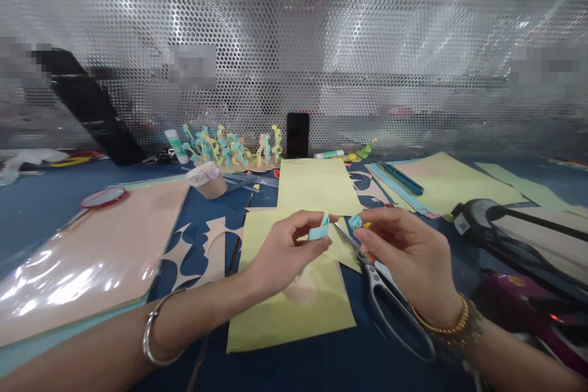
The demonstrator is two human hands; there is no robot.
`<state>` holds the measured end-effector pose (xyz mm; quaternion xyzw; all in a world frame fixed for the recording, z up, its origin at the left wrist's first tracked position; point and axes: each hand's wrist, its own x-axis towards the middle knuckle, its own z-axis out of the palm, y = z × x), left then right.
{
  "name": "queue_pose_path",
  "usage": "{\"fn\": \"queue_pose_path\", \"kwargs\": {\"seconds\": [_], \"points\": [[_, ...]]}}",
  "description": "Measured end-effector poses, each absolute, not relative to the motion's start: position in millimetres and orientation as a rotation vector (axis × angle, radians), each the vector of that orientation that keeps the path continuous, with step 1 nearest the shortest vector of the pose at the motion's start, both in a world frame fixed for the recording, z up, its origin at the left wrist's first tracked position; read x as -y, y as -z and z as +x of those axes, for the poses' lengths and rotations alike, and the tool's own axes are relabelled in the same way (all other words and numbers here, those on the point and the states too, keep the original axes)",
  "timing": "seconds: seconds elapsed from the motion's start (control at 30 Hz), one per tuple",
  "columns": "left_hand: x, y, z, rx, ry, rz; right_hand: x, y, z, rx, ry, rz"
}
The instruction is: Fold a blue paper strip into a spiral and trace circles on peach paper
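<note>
Paper, mostly. What has the left hand (287,251) got?

A light blue paper strip (318,230), pinched upright between the thumb and the bent fingers (303,220). The hand is nearly closed on it.

And the right hand (407,251)?

Its fingertips (371,237) are pressed close together on a tiny blue paper roll (355,222), which pokes out past them in mid-air. A speck of yellow sits beside the roll, too small to make out. The roll is just across from the strip, and the two hands are near each other but not touching.

What's underneath them?

Overlapping yellow paper sheets (289,312) on a blue tabletop (37,214). Silver scissors (390,309) lie right under the right hand, blades pointing up toward the roll, handles down by the wrist.

Further off?

To the left, a pink sheet under shiny plastic (78,257) and some cut pink paper scraps (202,251). Ahead, a paper cup (206,180), a glue stick (177,146) and a cluster of blue and yellow paper curls (229,150) on a paper base. Beside those, a phone (297,135) stands upright in front of a metal mesh screen (294,24).

Anything on the wrists?

A silver bangle (154,337) on the left, a gold bracelet (441,316) on the right.
</note>
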<state>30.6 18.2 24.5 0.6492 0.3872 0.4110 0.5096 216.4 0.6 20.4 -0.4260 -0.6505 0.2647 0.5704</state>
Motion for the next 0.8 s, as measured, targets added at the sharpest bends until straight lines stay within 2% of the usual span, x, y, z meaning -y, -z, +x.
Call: {"fn": "queue_pose_path", "kwargs": {"seconds": [0.17,0.4,0.6,0.8], "points": [[-18.2,-23.3,31.8,-0.964,-0.939,1.481,-1.3,-20.1,215.8,1.519,-0.637,-1.003],[-24.8,-20.1,29.3,-0.689,-0.972,1.103,-1.6,-21.1,216.3,1.515,-0.632,-1.017],[-25.8,-25.0,26.0,-0.814,-0.969,1.263,-1.5,-22.6,216.9,1.518,-0.674,-1.032],[-25.7,-27.1,25.5,-0.739,-1.044,1.209,-0.8,-22.8,217.0,1.523,-0.677,-1.029]]}}
